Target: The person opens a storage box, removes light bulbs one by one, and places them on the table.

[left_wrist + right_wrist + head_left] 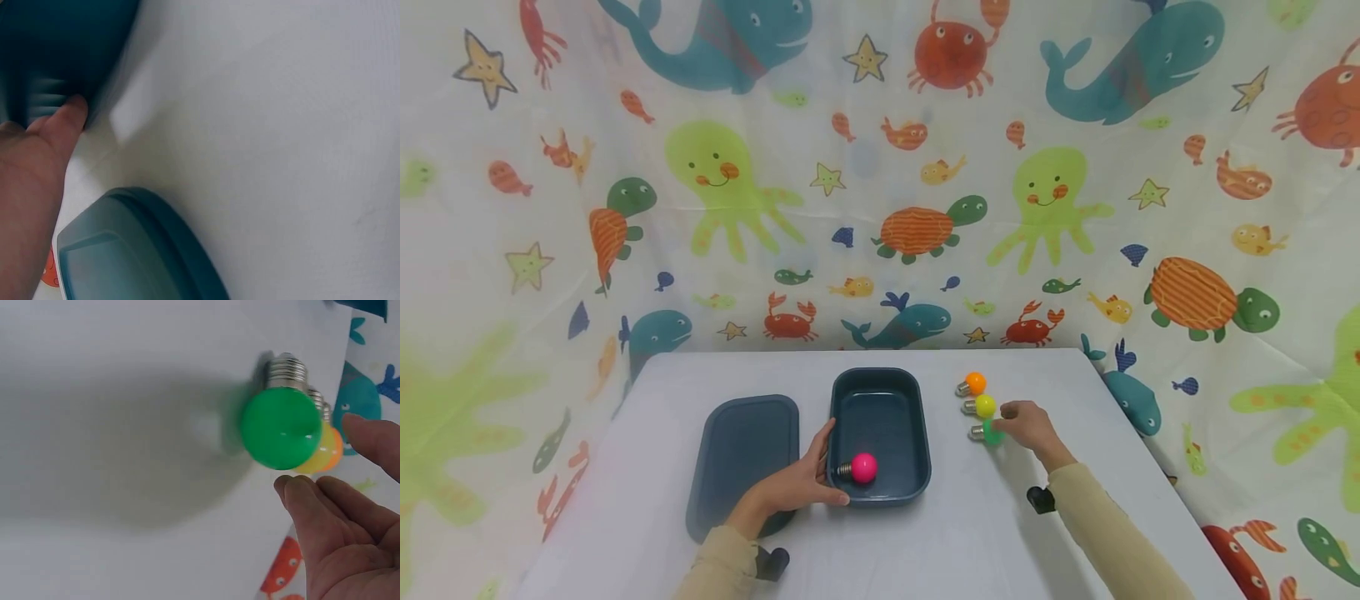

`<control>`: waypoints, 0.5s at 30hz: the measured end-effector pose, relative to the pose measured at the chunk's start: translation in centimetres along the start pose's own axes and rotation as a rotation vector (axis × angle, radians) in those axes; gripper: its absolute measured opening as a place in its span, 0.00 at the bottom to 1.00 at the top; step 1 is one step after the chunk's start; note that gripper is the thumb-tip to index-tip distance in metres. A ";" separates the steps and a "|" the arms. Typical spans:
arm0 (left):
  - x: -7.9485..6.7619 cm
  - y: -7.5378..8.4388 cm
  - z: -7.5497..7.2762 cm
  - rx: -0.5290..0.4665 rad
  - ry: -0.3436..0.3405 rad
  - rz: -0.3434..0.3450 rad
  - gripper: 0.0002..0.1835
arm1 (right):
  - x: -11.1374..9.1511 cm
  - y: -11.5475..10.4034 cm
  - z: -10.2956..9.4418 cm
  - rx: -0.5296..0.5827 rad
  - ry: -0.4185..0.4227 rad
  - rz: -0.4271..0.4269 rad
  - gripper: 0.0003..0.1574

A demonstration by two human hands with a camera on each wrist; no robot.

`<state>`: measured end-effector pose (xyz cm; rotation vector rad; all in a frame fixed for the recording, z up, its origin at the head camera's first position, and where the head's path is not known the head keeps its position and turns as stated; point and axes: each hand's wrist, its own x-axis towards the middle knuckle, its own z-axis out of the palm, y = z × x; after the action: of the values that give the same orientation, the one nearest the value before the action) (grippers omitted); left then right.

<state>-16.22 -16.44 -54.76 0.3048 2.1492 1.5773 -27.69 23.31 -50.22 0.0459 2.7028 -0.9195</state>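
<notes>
A dark blue plastic container (917,433) stands upright in the middle of the table, with a pink light bulb (863,468) lying in its near left part. My left hand (801,481) holds the container's near left corner, fingers along the left side and thumb at the front. In the left wrist view that hand (37,156) is partly cut off at the edge. Over to the right, my right hand (1028,425) is at the green light bulb (992,432). The right wrist view shows its thumb and fingers (322,515) parted close to the green bulb (281,428), not closed round it.
Beyond the green bulb lie a yellow bulb (985,406) and an orange bulb (975,382), in a row. A dark blue lid (745,458) lies flat left of the container, partly under the left forearm. A curtain with sea animals (850,167) hangs behind the table.
</notes>
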 end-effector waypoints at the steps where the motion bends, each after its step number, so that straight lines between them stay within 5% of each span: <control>1: 0.0 0.0 0.0 0.000 0.000 0.002 0.65 | 0.0 -0.4 -0.2 -0.006 0.004 -0.004 0.33; 15: 0.1 -0.2 -0.5 -0.002 -0.005 0.004 0.65 | -0.3 -6.9 0.1 0.014 0.028 -0.142 0.30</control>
<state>-16.51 -16.89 -54.82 0.3125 2.1443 1.5788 -28.20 17.78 -46.18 -0.1326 2.7548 -0.9852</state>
